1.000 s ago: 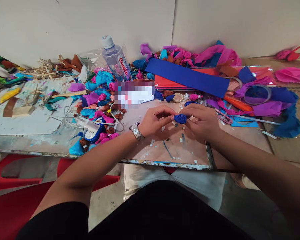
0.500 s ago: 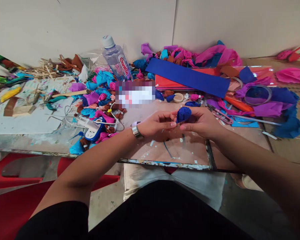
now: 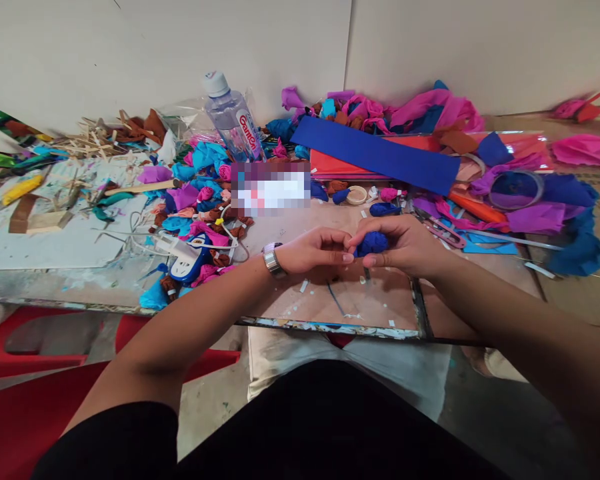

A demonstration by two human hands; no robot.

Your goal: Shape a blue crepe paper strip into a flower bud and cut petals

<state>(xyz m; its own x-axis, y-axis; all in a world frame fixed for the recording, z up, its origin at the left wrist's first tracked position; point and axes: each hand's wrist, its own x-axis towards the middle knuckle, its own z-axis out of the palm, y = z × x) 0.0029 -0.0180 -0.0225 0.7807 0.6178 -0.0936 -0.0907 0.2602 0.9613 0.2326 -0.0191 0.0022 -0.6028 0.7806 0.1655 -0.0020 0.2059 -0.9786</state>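
Observation:
A dark blue crepe-paper rosette [image 3: 375, 243] is held between my two hands, just above the table. My left hand [image 3: 316, 251], with a metal watch on its wrist, pinches at the rosette's left end with thumb and forefinger. From the other side my right hand [image 3: 408, 245] is closed round it, thumb below and fingers arched over the top. The rosette lies tipped sideways, its left end partly hidden by fingertips. Behind the right hand lies another dark blue paper piece [image 3: 385, 209], close to a pink paper rosette [image 3: 392, 194].
A water bottle [image 3: 234, 120] stands behind a heap of coloured paper flowers. A blue paper strip [image 3: 375, 152] lies across red sheets. To the right are a tape roll [image 3: 516, 190] and a pink cutter [image 3: 445, 232]; a power strip [image 3: 187, 263] with cables sits left.
The blue rosette has turned from more upright to lying sideways, slightly lower and to the right. My right fingers now arch over it; my left hand has barely moved.

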